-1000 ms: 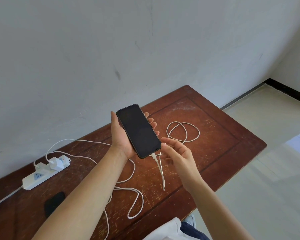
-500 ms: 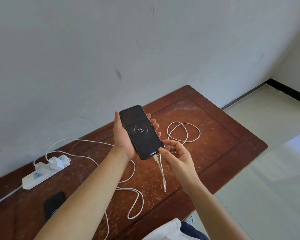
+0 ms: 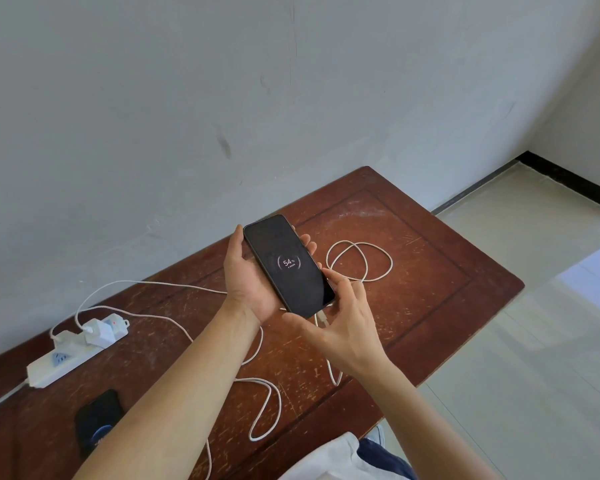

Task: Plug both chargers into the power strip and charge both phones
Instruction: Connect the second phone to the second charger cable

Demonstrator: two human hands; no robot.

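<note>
While its screen glows with a 54 percent charging ring, a black phone [image 3: 289,266] is held above a scuffed wooden bench [image 3: 430,271], cradled in the left hand [image 3: 248,275], whose fingers curl around its edges. The right hand [image 3: 343,320] pinches the phone's lower corner beside the plugged-in white cable [image 3: 361,261]. Two white chargers [image 3: 99,332] sit in the power strip [image 3: 49,367] at the bench's left end. A second phone [image 3: 96,419] lies near the front edge.
</note>
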